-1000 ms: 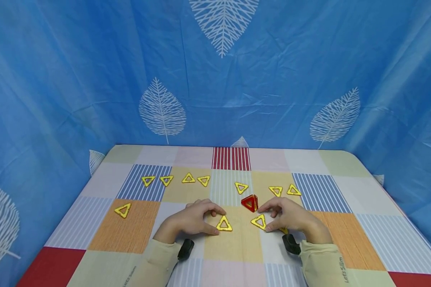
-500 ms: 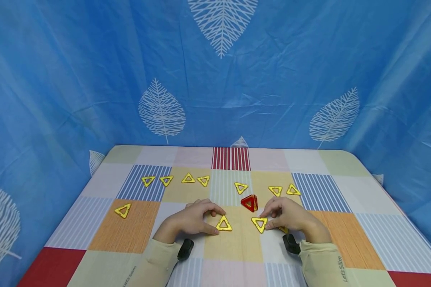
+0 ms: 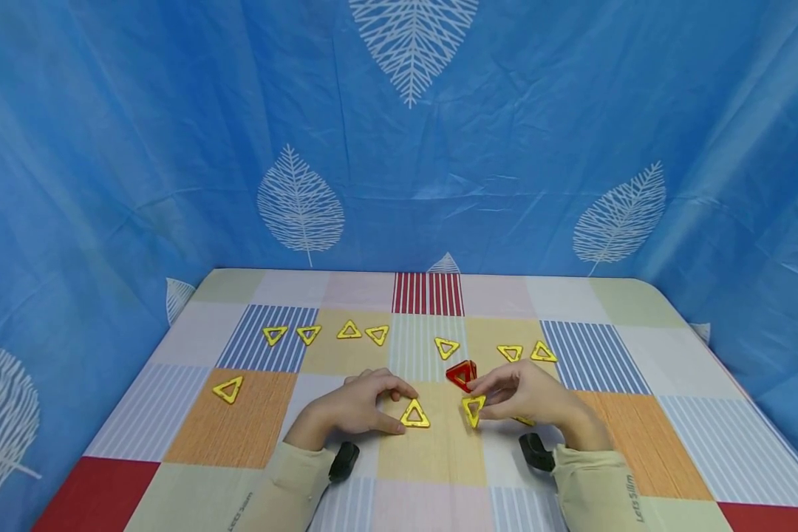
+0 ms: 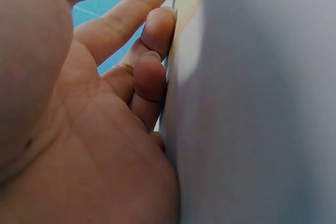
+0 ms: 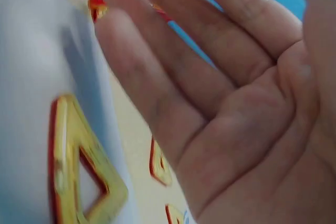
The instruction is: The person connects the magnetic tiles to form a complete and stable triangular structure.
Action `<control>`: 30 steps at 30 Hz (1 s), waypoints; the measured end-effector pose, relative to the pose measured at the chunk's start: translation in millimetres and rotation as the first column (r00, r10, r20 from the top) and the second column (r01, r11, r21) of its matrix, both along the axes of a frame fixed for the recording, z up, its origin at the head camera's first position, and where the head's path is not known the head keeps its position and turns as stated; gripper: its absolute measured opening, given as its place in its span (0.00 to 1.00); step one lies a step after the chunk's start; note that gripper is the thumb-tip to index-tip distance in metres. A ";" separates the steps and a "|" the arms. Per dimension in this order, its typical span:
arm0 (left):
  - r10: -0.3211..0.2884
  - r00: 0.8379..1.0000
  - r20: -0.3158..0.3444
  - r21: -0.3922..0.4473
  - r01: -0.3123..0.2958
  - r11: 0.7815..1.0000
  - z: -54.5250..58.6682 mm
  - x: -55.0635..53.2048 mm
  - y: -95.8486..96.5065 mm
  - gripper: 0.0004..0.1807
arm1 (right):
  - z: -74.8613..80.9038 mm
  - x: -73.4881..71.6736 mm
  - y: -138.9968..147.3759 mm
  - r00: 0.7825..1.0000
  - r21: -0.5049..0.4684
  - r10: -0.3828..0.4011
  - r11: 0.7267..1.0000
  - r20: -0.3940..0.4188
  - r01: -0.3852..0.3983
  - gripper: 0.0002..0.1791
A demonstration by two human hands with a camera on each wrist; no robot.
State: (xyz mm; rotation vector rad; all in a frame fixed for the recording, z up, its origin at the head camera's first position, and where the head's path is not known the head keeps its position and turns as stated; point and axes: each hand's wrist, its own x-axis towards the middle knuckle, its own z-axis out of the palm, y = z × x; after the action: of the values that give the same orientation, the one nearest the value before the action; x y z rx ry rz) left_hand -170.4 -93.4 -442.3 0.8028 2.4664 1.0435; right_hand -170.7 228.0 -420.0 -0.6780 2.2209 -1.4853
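Note:
My left hand [image 3: 362,403] rests low on the cloth, thumb and index fingertip at two corners of a flat yellow triangular tile [image 3: 415,424] with an open centre. In my right hand [image 3: 528,391], thumb and fingertips pinch another yellow triangular tile [image 3: 468,413], tipped up on a corner to the right of the first. Right behind those fingertips sits a red triangular piece [image 3: 455,377] with yellow inside. Under my right palm a third yellow tile [image 3: 524,421] is mostly hidden; the right wrist view shows this red-edged tile [image 5: 63,145] up close.
Several yellow triangular tiles lie flat along the back, such as a back-left tile [image 3: 274,336] and a back-right tile [image 3: 543,352]. One more tile [image 3: 227,390] lies far left. The patchwork tablecloth [image 3: 432,462] ends at a blue curtain [image 3: 399,185].
The right hand's tile has turned from flat to tilted and moved slightly left, with the right fingers shifting left too. My left hand and its tile have stayed put.

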 end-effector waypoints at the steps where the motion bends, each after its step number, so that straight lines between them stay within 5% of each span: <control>1: 0.000 1.000 -0.002 0.000 0.000 1.000 0.0 -0.1 0.1 0.23 | -0.4 0.0 -1.8 1.000 -0.021 0.009 1.000 0.018 -0.009 0.14; 6: 0.000 1.000 -0.005 0.000 0.000 1.000 0.7 0.1 0.7 0.23 | -1.0 0.5 -12.1 0.998 -0.060 0.046 0.997 0.040 -0.044 0.13; 20: 0.012 1.000 0.004 -0.012 -0.012 1.000 2.9 1.1 1.5 0.23 | -4.1 0.8 -42.7 0.994 0.136 -0.026 0.990 -0.110 0.041 0.10; 30: 0.005 1.000 -0.013 -0.007 -0.005 1.000 1.8 1.5 1.5 0.22 | -9.6 1.6 -60.3 0.986 0.089 -0.010 0.996 -0.164 0.025 0.09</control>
State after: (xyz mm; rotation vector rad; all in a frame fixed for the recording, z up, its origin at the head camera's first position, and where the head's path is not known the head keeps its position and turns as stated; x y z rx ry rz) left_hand -168.9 -91.8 -440.5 0.8042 2.4833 1.0334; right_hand -169.0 167.7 -429.7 -0.7772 2.4067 -1.3710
